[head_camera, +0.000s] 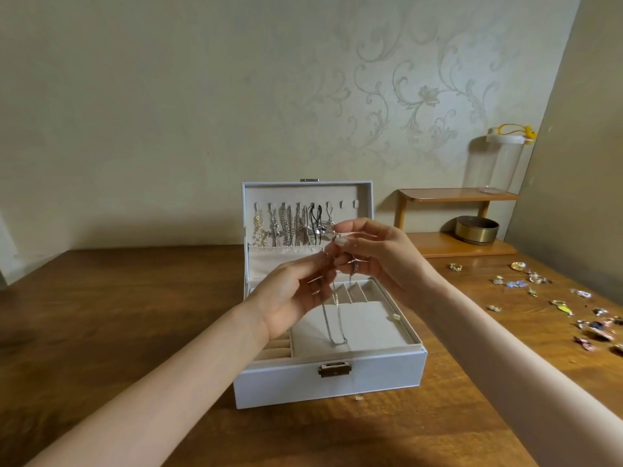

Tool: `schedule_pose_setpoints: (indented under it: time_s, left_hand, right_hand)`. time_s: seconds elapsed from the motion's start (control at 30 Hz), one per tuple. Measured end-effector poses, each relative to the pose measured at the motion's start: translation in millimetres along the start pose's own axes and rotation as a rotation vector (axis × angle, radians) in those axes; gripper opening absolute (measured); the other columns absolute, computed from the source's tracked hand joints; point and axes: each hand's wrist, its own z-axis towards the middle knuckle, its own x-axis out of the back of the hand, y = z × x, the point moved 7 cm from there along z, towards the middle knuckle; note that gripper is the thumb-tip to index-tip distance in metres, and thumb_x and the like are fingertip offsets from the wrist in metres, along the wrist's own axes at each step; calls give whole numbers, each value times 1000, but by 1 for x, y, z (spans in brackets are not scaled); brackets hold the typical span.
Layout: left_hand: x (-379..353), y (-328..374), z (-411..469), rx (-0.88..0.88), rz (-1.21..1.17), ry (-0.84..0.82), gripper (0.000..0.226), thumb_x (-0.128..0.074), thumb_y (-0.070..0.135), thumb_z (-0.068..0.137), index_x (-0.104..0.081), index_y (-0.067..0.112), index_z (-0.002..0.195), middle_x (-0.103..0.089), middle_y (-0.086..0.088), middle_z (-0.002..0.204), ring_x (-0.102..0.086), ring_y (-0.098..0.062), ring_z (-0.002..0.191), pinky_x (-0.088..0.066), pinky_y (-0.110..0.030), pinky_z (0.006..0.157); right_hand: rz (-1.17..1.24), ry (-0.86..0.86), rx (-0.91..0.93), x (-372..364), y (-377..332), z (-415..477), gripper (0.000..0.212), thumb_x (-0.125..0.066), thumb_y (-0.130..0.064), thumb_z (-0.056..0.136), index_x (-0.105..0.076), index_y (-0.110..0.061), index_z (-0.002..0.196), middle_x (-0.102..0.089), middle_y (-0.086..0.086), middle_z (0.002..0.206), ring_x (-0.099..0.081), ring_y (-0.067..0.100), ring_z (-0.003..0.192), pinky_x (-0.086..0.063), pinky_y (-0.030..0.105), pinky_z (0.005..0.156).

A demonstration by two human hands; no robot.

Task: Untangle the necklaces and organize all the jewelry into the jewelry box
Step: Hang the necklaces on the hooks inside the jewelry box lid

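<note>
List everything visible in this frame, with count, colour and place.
jewelry box: one, white, open, centre of table
hung necklaces: several, silver, gold, black, on lid hooks
silver chain: one, silver, dangling over box
loose jewelry: many, mixed colours, table's right side
table: one, brown wood
shelf: one, light wood, back right
round tin: one, brass, lower shelf tier
clear bottle: one, yellow strap, upper tier
left hand: pinches chain
right hand: pinches chain

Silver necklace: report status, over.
Both grips closed: left hand and right hand pinch silver necklace above jewelry box. Loop dangles over cushion. On table, loose jewelry waits.
</note>
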Motion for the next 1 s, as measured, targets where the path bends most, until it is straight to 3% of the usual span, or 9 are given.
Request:
schedule_pose_setpoints:
  time_s: [0.2, 0.37, 0.5, 0.6, 0.7, 0.8, 1.0]
  left_hand:
    - [6, 4, 13, -47, 112, 43, 14, -48, 5, 94, -61, 7, 89, -60, 1, 64, -55, -6, 56, -48, -17, 52]
    - [2, 10, 23, -23, 120, 41, 21, -46, 23, 97, -63, 11, 92, -59, 1, 65, -54, -7, 56, -45, -17, 49]
    - [2, 12, 31, 60, 66, 80, 27, -45, 27, 97, -62, 11, 83, -60, 0, 61, -53, -8, 54, -43, -17, 44]
    - [3, 19, 37, 36, 238, 89, 25, -47, 27, 97, -61, 12, 82, -61, 1, 69, -55, -9, 58, -42, -20, 52]
    - [8, 27, 42, -31, 505, 121, 17, -53, 30, 94, -63, 16, 89, -67, 3, 79, -61, -11, 76, -45, -28, 72]
    - [12, 27, 46, -59, 603, 126, 15, -55, 29, 93, -65, 18, 91, -69, 1, 86, -63, -13, 86, -46, -33, 88]
    - [9, 24, 51, -106, 584, 59, 19, -59, 24, 89, -66, 10, 99, -68, -1, 86, -63, -11, 83, -50, -24, 77]
  right_hand:
    - [112, 36, -49, 9, 12, 2, 22, -58, 5, 83, -62, -1, 105, -72, 12, 92, -64, 16, 61, -54, 23, 59]
    - [232, 49, -86, 15, 20, 9, 27, -56, 5, 83, -60, -2, 109, -69, 12, 99, -62, 16, 63, -54, 22, 58]
    - [188, 69, -40, 20, 17, 13, 31, -66, -8, 73, -64, -7, 104, -71, 9, 95, -65, 17, 68, -54, 24, 64]
    - [10, 104, 22, 23, 14, 14, 18, -66, -4, 78, -66, -5, 97, -71, 10, 83, -66, 18, 68, -53, 25, 65]
    - [-91, 144, 85, 24, 9, 13, 7, -64, 2, 83, -65, 0, 90, -70, 11, 74, -63, 16, 60, -51, 23, 57]
    - [-181, 168, 106, 25, 5, 13, 4, -65, 2, 82, -65, -1, 84, -67, 10, 70, -60, 15, 56, -51, 22, 54]
    - [-277, 181, 148, 29, 0, 19, 11, -70, 3, 78, -63, 1, 87, -65, 12, 71, -61, 16, 57, -53, 22, 54]
